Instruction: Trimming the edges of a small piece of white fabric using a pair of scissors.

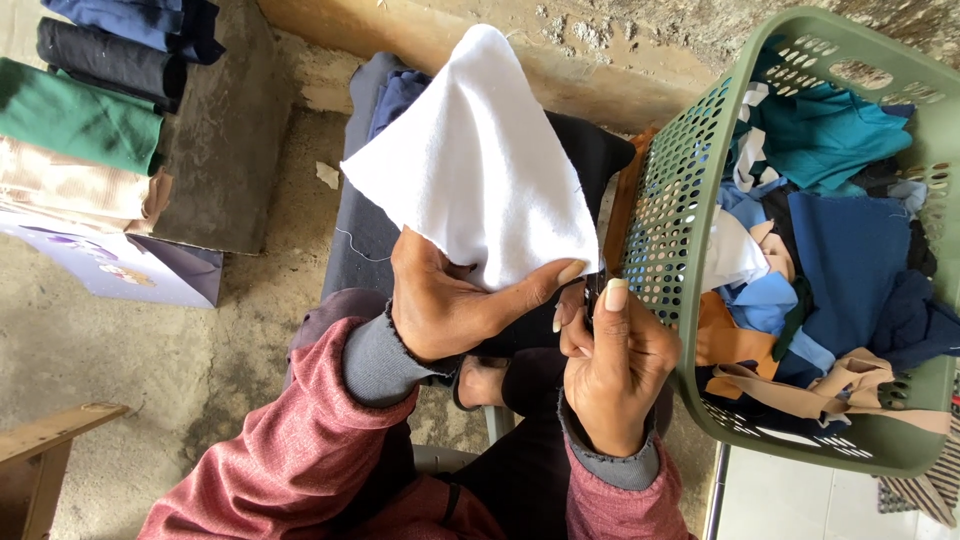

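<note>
folded cloths (pixel 85 120) are stacked on the ground at far left, then the left hand (pixel 445 300) pinches the lower edge of a white cloth (pixel 480 160) held up above the lap, just right of it the right hand (pixel 615 365) is closed on small dark scissors (pixel 590 292) touching that edge, and a green basket (pixel 690 180) of coloured scraps (pixel 840 250) stands at right

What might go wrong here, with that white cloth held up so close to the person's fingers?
The right hand seems to work a small dark tool right beside the left hand thumb, so a slip might nick it. The white cloth hangs loose over the dusty floor and might get soiled if dropped. The green basket sits tilted and heaped with scraps, so pieces might spill.
</note>
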